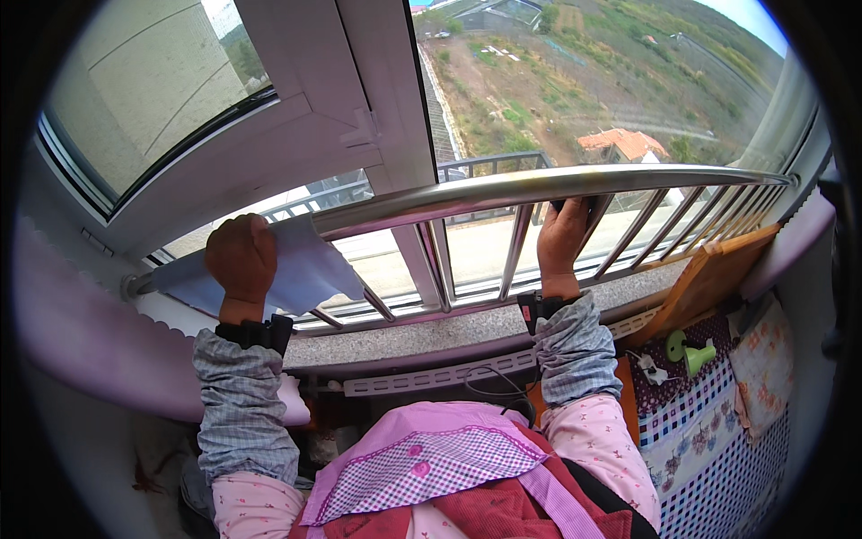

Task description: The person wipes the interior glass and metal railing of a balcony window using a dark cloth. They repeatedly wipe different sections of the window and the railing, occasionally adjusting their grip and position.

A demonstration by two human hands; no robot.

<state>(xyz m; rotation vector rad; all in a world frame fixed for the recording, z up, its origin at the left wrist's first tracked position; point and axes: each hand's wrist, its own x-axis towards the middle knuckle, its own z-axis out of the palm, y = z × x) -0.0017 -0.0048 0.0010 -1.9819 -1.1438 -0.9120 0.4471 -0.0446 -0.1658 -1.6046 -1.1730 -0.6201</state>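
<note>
A polished metal railing (503,186) runs across a window, with upright bars below its round top rail. Over its left end hangs a blue-grey cloth (310,260). My left hand (242,258) is closed in a fist on the cloth, pressing it around the top rail. Further right, my right hand (562,238) grips the railing from below, close to an upright bar. Its fingertips are partly hidden by the top rail, and a small dark patch shows beside them.
A white window frame (310,135) stands behind the railing, above a speckled stone sill (413,334). Under the sill is a white radiator (440,373). At right, a wooden board (709,278) leans near a checked bedspread (718,467) with a green lamp (696,357). A lilac curtain (99,332) hangs at left.
</note>
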